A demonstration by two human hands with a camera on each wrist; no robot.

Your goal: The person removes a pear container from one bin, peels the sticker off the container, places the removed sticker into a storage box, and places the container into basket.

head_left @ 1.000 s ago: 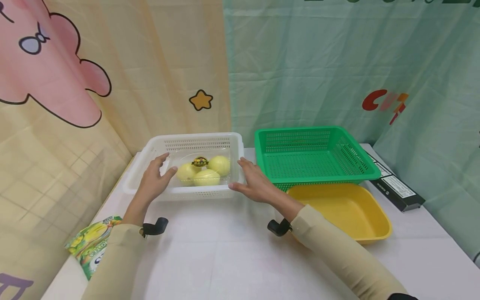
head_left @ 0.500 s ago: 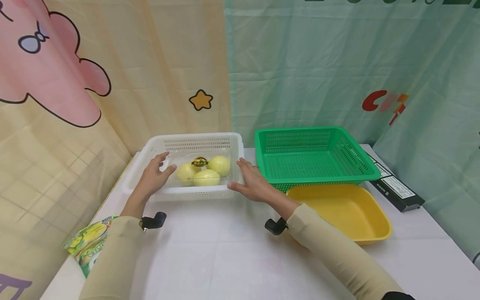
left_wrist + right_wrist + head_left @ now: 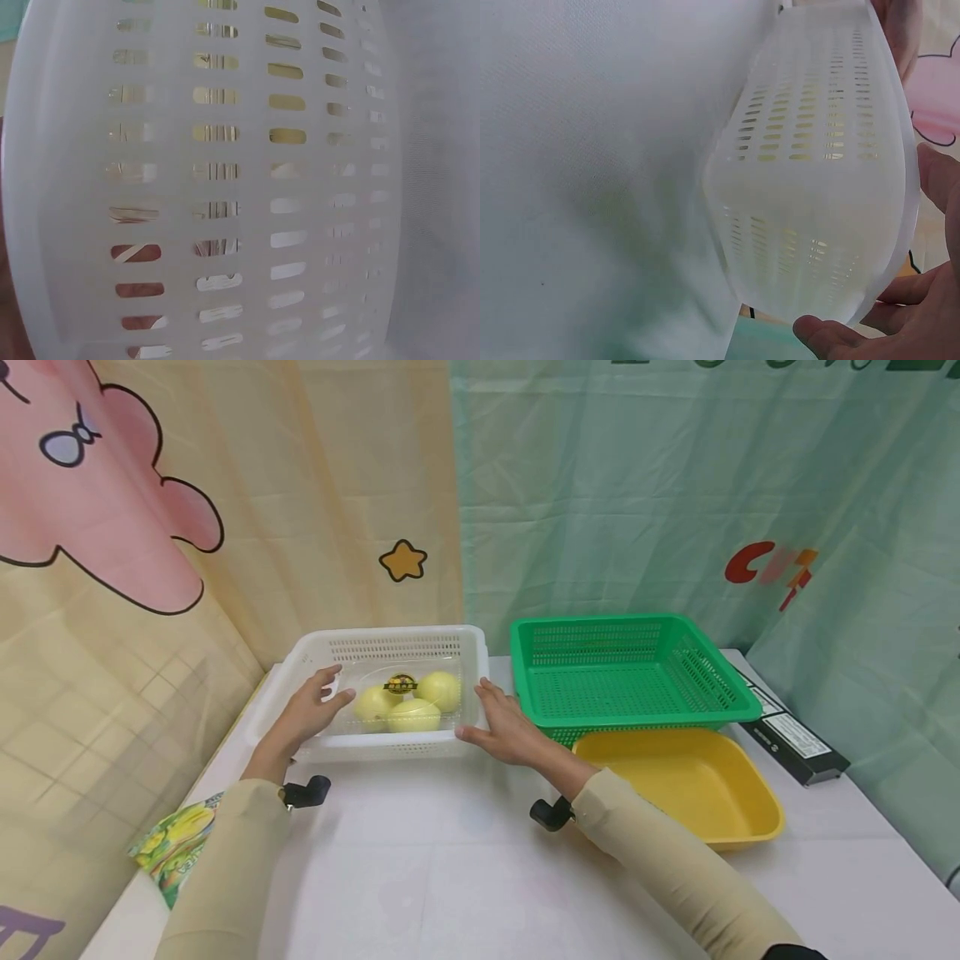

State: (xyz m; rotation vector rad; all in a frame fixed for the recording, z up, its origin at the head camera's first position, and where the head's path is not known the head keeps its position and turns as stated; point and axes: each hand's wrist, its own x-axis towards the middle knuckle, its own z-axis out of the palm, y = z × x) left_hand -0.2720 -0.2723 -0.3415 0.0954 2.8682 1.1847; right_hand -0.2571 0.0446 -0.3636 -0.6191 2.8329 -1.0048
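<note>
Now, left to right:
Left hand: fingers spread and nearly straight, resting on the white basket's left rim.
White basket: rectangular slotted plastic on the white tabletop, between both hands.
Clear box: glossy, inside the basket, holding three round yellow fruits.
Right hand: fingers straight, flat against the basket's right wall.
Green basket: perforated plastic.
Yellow tray: smooth.

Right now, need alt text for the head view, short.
Two hands, left hand and right hand, rest on either side of a white basket holding a clear pack of yellow-green fruit. To its right sit an empty green basket and a yellow tray.
</note>
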